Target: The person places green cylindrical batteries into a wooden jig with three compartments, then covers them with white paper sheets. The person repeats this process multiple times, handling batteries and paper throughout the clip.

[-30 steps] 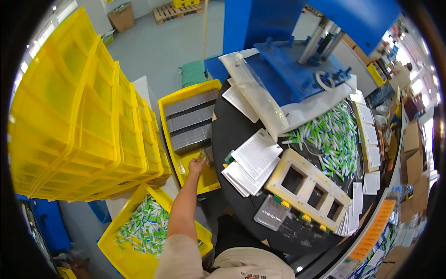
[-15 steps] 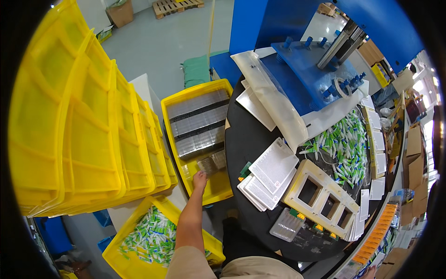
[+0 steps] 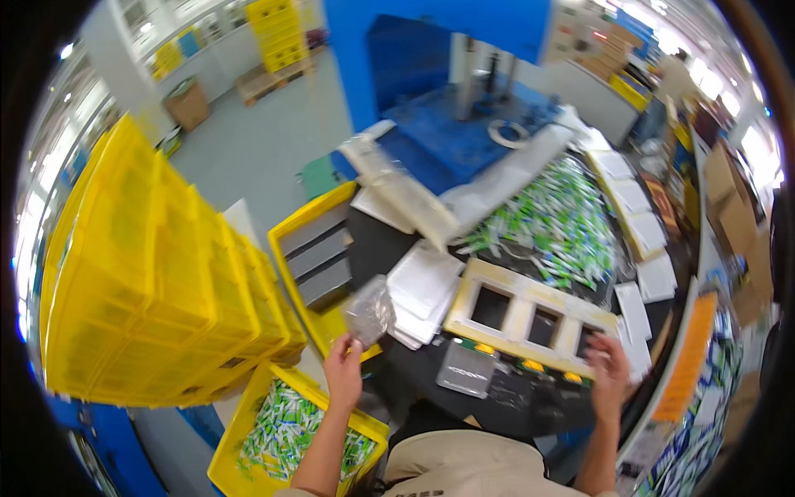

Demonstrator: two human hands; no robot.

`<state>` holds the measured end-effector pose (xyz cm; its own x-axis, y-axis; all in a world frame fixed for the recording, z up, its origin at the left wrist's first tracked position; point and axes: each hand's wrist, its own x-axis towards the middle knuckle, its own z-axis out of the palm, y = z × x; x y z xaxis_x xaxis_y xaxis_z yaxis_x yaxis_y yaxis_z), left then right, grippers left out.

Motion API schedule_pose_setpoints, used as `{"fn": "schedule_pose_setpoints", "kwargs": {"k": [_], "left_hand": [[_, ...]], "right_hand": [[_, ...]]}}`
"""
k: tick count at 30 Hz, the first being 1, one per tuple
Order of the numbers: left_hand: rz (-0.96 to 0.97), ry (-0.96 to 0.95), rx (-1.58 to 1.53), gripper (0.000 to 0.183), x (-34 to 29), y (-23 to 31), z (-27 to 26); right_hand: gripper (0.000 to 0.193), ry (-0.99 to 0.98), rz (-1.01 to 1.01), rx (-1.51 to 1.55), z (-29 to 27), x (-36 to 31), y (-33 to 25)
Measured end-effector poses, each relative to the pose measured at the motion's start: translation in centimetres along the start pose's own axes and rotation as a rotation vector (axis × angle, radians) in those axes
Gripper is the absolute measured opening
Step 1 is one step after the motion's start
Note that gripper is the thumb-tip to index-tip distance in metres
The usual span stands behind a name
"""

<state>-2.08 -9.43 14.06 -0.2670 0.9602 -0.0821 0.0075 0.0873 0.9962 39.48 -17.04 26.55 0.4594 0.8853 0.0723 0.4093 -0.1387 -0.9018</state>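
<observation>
My left hand (image 3: 344, 369) pinches the lower edge of a clear plastic blister (image 3: 370, 310), raised near the round black table's left side. My right hand (image 3: 609, 366) hovers at the right end of a cream frame (image 3: 513, 308) with three rectangular openings; its fingers look loosely bent and apart, somewhat blurred, with nothing visible in them. White printed cards (image 3: 421, 282) lie stacked left of the frame. In front of it sits another clear blister (image 3: 466, 369) with a green and yellow card edge. Behind the frame spreads a heap of green and white tubes (image 3: 555, 219).
A yellow crate (image 3: 286, 240) holding rows of clear blisters stands left of the table. Nearer me, another yellow crate (image 3: 217, 464) contains many tubes. Tall stacked yellow crates (image 3: 108, 282) rise at the left. A blue press (image 3: 431, 124) stands at the back.
My left hand has lifted a clear blister out of the yellow crate and brought it beside the cards. My right hand has come in over the table. The whole view has shifted.
</observation>
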Motion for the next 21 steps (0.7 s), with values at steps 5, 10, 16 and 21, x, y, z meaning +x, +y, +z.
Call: {"fn": "schedule_pose_setpoints", "kwargs": {"k": [5, 10, 16, 21], "left_hand": [[1.114, -0.719, 0.626, 0.026, -9.0, 5.8, 12.5], [1.331, -1.054, 0.781, 0.027, -13.8, 1.8, 19.3], [1.106, -1.026, 0.727, 0.037, -12.9, -1.5, 17.3], [0.828, -1.030, 1.073, 0.026, -6.5, -0.7, 12.5]], "right_hand": [[0.053, -0.524, -0.806, -0.752, 1.0, -5.3, -1.5], [0.036, -0.324, -0.673, -0.726, -0.8, -9.5, 6.5], [0.027, -0.373, -0.613, -0.680, -0.5, -11.7, 15.0], [0.026, -0.429, -0.495, -0.523, 0.4, -9.4, 16.6]]}}
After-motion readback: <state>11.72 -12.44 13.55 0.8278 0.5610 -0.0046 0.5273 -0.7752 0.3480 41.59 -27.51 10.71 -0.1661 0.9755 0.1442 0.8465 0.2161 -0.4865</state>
